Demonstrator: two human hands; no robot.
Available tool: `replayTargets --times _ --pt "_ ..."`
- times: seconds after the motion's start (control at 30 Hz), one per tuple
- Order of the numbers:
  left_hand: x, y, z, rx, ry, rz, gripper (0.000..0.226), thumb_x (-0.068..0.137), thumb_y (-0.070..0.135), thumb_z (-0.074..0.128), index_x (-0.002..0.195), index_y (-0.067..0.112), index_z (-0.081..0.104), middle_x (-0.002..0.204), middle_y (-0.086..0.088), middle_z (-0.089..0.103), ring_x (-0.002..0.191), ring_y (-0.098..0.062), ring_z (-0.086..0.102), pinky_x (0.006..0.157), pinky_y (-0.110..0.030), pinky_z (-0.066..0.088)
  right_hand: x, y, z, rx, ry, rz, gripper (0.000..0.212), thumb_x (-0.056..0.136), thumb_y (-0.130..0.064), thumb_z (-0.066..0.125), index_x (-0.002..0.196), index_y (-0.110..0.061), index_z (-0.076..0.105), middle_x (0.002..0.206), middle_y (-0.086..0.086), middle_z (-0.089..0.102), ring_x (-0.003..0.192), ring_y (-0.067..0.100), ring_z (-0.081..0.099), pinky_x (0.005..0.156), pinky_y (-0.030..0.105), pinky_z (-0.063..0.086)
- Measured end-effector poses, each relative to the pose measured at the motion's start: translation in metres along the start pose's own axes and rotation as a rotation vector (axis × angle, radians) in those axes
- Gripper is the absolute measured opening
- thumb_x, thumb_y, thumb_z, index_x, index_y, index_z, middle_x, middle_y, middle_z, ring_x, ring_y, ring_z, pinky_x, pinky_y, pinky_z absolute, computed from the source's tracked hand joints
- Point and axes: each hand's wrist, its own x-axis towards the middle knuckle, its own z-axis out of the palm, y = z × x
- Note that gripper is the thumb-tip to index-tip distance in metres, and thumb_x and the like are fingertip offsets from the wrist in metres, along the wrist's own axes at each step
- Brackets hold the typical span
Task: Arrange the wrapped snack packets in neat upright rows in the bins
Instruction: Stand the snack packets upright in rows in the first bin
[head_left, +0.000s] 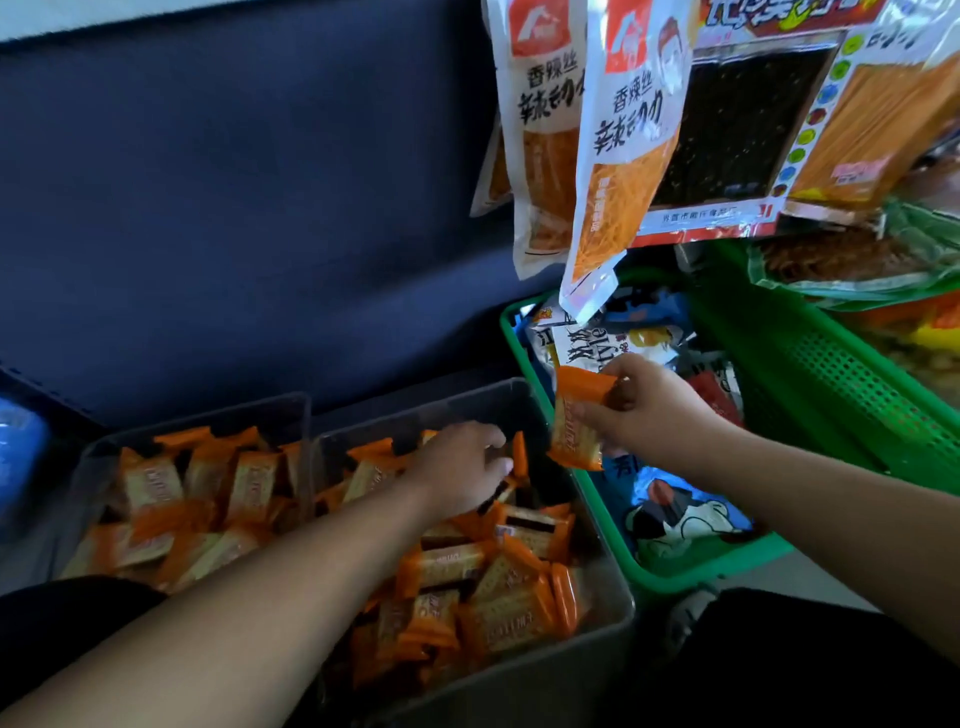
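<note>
Packets (498, 587) in orange wrappers fill two bins; those in the left bin (208, 415) partly stand upright, those in the right bin (545, 675) lie jumbled; right hand (649, 410) pinches one packet (579, 426) above the bin's edge, beside a green basket (857, 395); left hand (462, 467) reaches into the right bin, fingers curled among packets, grasp unclear.

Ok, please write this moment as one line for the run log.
left hand: among packets in right grey bin, grip unclear | right hand: pinches one orange packet | rows: not neat

Fingertips of left hand (457, 467) hidden among packets (511, 616), hanging bags (615, 135) cut by top edge
</note>
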Motion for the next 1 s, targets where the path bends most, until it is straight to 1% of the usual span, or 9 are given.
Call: replayTargets --times 0.17,0.3,0.37,0.47,0.53,0.6,0.77,0.9,1.0 --pt "0.029 0.004 0.030 0.158 -0.210 -0.007 0.054 0.103 0.053 0.053 0.155 0.043 0.043 0.152 0.001 0.048 0.138 -0.026 0.048 0.108 -0.037 0.042 0.018 -0.007 -0.008 0.010 -0.060 0.019 0.025 0.091 -0.024 0.079 0.104 -0.018 0.058 0.088 0.010 0.077 0.072 0.030 0.077 0.078 0.053 0.064" --pt "0.036 0.005 0.034 0.069 -0.134 -0.029 0.036 0.096 0.052 0.066 0.127 0.033 0.068 0.121 0.006 0.064 0.113 -0.017 0.062 0.088 -0.030 0.050 0.026 -0.007 0.001 0.066 -0.103 0.015 0.027 0.091 -0.022 0.079 0.106 -0.016 0.057 0.090 0.012 0.076 0.074 0.034 0.077 0.079 0.056 0.063" --pt "0.035 0.002 0.024 -0.046 -0.029 -0.038 0.015 0.092 0.034 0.075 0.105 0.028 0.075 0.103 0.010 0.072 0.100 -0.013 0.068 0.081 -0.025 0.052 0.025 -0.009 0.002 0.063 -0.123 0.010 0.028 0.091 -0.024 0.079 0.107 -0.017 0.057 0.090 0.010 0.076 0.072 0.032 0.077 0.078 0.053 0.064" --pt "0.028 -0.001 -0.015 -0.241 0.064 -0.044 0.030 0.084 0.003 0.072 0.100 0.028 0.073 0.093 0.010 0.073 0.090 -0.014 0.071 0.076 -0.023 0.051 0.022 -0.019 -0.002 0.056 -0.125 0.018 0.025 0.095 -0.026 0.075 0.109 -0.015 0.058 0.092 0.010 0.076 0.065 0.023 0.073 0.053 0.024 0.058" --pt "0.015 0.003 -0.050 -0.347 0.088 -0.053 0.058 0.080 -0.004 0.073 0.124 0.032 0.065 0.088 0.004 0.071 0.077 -0.018 0.069 0.069 -0.027 0.052 0.021 -0.024 -0.006 0.076 -0.103 0.013 0.023 0.095 -0.025 0.074 0.108 -0.014 0.059 0.091 0.010 0.076 0.062 0.019 0.070 0.043 0.015 0.046" --pt "-0.001 0.008 -0.080 -0.476 0.117 -0.072 0.067 0.080 -0.005 0.078 0.133 0.030 0.057 0.092 -0.005 0.077 0.079 -0.025 0.075 0.071 -0.033 0.057 0.021 -0.028 -0.005 0.113 -0.096 0.003 0.022 0.094 -0.025 0.076 0.106 -0.016 0.062 0.089 0.008 0.077 0.060 0.015 0.070 0.047 0.017 0.050" --pt "-0.035 0.018 -0.116 -0.788 0.102 -0.073 0.033 0.088 0.000 0.079 0.117 0.013 0.072 0.099 -0.008 0.081 0.095 -0.025 0.078 0.081 -0.027 0.063 0.019 -0.034 -0.003 0.237 -0.132 0.001 0.020 0.091 -0.022 0.079 0.104 -0.013 0.067 0.089 0.006 0.080 0.073 0.018 0.077 0.074 0.039 0.065" --pt "-0.026 0.009 -0.118 -0.777 0.158 -0.107 0.042 0.093 0.002 0.074 0.128 0.026 0.070 0.104 -0.001 0.080 0.099 -0.022 0.077 0.088 -0.034 0.064 0.021 -0.033 -0.001 0.289 -0.135 0.033 0.019 0.091 -0.020 0.078 0.105 -0.011 0.067 0.088 0.009 0.079 0.076 0.025 0.077 0.072 0.041 0.064" --pt "-0.023 0.014 -0.117 -0.747 0.289 0.003 0.041 0.090 -0.003 0.072 0.112 0.030 0.076 0.104 0.000 0.076 0.094 -0.017 0.074 0.087 -0.028 0.062 0.024 -0.029 0.000 0.352 -0.105 0.110 0.023 0.091 -0.018 0.079 0.104 -0.006 0.065 0.085 0.014 0.078 0.071 0.028 0.076 0.072 0.041 0.064"
